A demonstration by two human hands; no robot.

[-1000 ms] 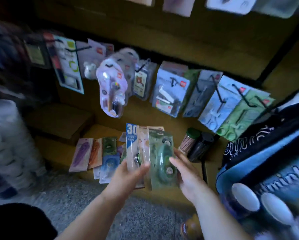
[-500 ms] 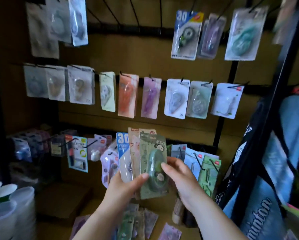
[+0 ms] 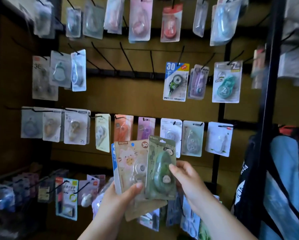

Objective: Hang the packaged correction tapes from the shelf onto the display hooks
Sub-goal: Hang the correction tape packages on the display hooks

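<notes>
Three packaged correction tapes (image 3: pixel 141 170) are standing fanned before the rack (image 3: pixel 220 108): my left hand (image 3: pixel 121 196) is gripping the beige cat pack (image 3: pixel 128 163) and the blue pack (image 3: pixel 113 156) behind it, my right hand (image 3: pixel 186 179) is pinching the green pack (image 3: pixel 160 170), all well below the display hooks (image 3: pixel 126 59).

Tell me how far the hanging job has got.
Done: many packs hang on the rack, such as the blue 30 pack. In hand: the left hand holds a fan of packs fronted by the cat pack; the right hand pinches the green pack. Left: those packs, with bare hooks in the second row.
</notes>
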